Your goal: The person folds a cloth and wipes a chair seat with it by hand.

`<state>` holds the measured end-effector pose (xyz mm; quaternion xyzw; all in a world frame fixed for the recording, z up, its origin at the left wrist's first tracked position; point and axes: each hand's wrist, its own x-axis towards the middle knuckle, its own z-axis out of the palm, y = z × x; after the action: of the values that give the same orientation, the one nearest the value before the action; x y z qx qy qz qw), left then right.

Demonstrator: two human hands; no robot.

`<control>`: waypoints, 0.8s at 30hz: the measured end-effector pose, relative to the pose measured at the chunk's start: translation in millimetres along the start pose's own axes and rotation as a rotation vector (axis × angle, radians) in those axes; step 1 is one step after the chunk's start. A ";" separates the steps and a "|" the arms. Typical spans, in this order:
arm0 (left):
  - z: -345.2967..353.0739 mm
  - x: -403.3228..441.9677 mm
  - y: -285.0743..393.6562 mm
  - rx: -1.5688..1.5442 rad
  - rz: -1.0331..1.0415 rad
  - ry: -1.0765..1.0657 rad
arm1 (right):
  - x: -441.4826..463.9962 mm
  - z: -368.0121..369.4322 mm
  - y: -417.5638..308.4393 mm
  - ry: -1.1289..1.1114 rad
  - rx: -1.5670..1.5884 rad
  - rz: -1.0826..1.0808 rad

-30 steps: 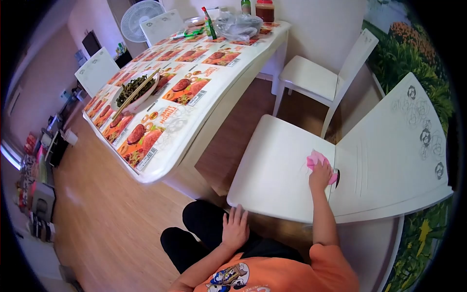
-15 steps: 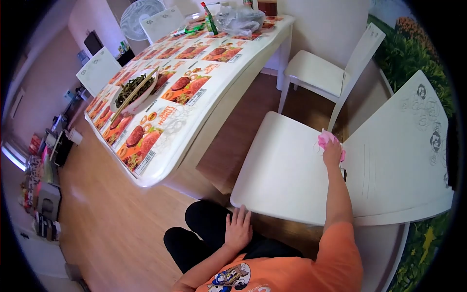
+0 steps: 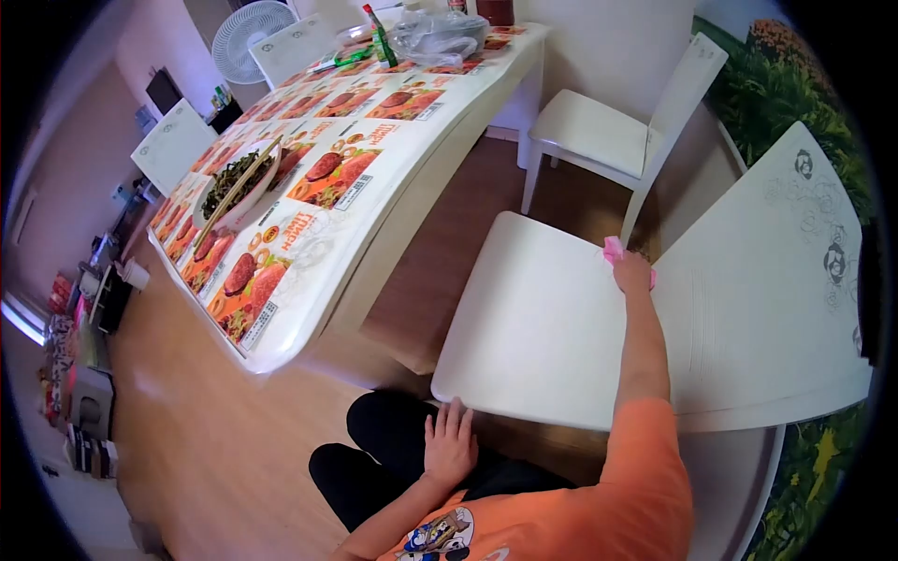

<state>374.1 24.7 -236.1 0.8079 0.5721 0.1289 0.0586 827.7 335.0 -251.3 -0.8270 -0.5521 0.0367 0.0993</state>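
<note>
My right hand (image 3: pixel 633 272) presses a crumpled pink cloth (image 3: pixel 614 251) onto the white chair seat (image 3: pixel 533 323), at the far corner where seat and backrest (image 3: pixel 758 290) meet. Parts of the cloth stick out on both sides of the closed fingers. My left hand (image 3: pixel 451 447) rests on my dark-trousered leg, fingers spread and holding nothing, its fingertips close to the seat's near left corner.
A table (image 3: pixel 383 224) with a food-print cover stands left of the chair, bearing a dish of dark greens (image 3: pixel 236 185) with chopsticks, a green bottle (image 3: pixel 382 42) and a plastic bag (image 3: pixel 438 37). Another white chair (image 3: pixel 594 131) stands behind.
My right hand has moved with the pink cloth away from me along the rear of the seat, to its far corner. My left hand has stayed on the leg. The view has shifted slightly.
</note>
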 end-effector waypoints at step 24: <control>1.4 -4.4 -4.9 -0.026 0.016 0.011 | -54.9 6.3 3.2 0.227 0.006 -0.140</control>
<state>368.7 22.3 -239.3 0.8109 0.5642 0.1413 0.0647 808.2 284.1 -260.7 -0.7850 -0.5935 -0.0625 0.1662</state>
